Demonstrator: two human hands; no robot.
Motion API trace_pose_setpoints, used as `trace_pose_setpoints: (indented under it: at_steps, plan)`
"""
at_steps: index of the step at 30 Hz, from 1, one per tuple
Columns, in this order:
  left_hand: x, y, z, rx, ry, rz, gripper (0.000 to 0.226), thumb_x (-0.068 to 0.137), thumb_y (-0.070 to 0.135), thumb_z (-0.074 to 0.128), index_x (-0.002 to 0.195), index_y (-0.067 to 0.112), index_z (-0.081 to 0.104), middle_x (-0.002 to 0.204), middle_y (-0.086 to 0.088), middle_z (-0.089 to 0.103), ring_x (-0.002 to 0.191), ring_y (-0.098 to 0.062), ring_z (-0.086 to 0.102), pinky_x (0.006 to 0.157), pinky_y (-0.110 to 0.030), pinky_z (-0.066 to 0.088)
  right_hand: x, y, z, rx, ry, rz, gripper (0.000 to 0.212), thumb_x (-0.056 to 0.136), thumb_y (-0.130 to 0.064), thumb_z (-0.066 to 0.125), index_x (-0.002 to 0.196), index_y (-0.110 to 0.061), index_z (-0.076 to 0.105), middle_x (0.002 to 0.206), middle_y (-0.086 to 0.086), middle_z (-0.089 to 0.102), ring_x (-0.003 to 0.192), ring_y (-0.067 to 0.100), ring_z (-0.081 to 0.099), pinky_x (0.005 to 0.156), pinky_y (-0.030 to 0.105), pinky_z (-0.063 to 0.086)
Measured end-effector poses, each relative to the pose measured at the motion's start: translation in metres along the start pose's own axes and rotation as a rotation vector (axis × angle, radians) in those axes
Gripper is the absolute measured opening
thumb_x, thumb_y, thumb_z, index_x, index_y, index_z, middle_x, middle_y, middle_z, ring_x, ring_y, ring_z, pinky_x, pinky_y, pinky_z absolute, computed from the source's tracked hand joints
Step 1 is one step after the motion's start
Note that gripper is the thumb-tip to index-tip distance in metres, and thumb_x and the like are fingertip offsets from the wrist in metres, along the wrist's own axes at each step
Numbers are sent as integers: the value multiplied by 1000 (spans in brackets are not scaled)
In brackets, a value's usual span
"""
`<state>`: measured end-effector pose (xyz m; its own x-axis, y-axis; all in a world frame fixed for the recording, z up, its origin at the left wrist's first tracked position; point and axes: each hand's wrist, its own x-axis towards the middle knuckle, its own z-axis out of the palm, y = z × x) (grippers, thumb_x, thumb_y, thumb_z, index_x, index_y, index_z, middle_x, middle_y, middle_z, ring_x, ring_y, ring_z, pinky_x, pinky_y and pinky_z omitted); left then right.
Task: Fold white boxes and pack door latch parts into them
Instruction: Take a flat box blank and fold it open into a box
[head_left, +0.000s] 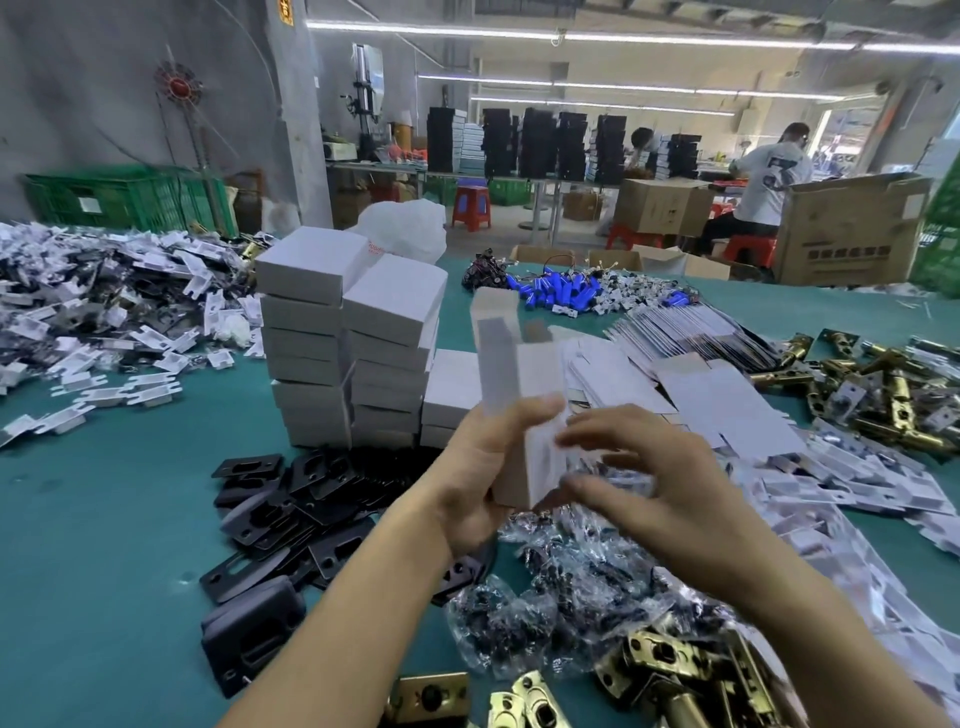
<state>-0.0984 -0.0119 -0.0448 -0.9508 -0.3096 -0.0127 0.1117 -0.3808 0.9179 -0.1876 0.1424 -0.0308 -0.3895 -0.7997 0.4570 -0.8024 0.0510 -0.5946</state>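
My left hand (480, 467) grips a half-folded white box (524, 395) upright above the green table, its top flaps standing open. My right hand (634, 478) is at the box's lower right side, fingers curled and blurred against its bottom flap. Under my hands lie black latch plates (291, 499), clear bags of small screws (561, 603) and brass latch bolts (670, 675). Flat unfolded white boxes (727, 400) lie to the right. Folded closed white boxes (353, 338) are stacked behind my left hand.
A heap of white card inserts and dark parts (104, 312) fills the left of the green table (104, 519). More brass latches (883, 384) lie far right, blue batteries (561, 291) behind. A seated person (763, 182) and cardboard cartons (852, 228) are beyond the table.
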Motion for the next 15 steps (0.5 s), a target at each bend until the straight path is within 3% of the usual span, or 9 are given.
trace_pose_setpoints:
  at_steps: [3, 6, 11, 15]
  plan:
    - [-3, -5, 2, 186, -86, 88, 71, 62, 30, 82, 129, 21, 61, 119, -8, 71, 106, -25, 69, 82, -45, 58, 2, -5, -5, 236, 174, 59, 46, 78, -48, 66, 122, -46, 53, 122, -19, 61, 109, 2, 63, 86, 31, 59]
    - [-3, -8, 1, 307, -172, 114, 72, 71, 15, 80, 138, 20, 56, 129, -11, 67, 122, -32, 62, 85, -50, 55, 2, -10, -9, 305, 220, 32, 52, 80, -49, 71, 127, -54, 50, 125, -23, 60, 106, 4, 65, 79, 23, 58]
    - [-4, -8, 5, 333, -165, 154, 79, 75, 9, 79, 145, 16, 43, 131, -16, 65, 117, -45, 62, 76, -55, 51, 0, -14, -6, 346, 203, 25, 69, 70, -44, 79, 131, -48, 48, 116, -37, 60, 104, 1, 66, 76, 16, 56]
    - [-2, -11, 7, 365, -120, 222, 74, 76, 10, 79, 141, 10, 44, 125, -21, 65, 110, -49, 62, 67, -44, 55, 0, -15, -7, 372, 238, 55, 75, 62, -36, 80, 129, -47, 48, 112, -23, 62, 99, 0, 68, 74, 12, 53]
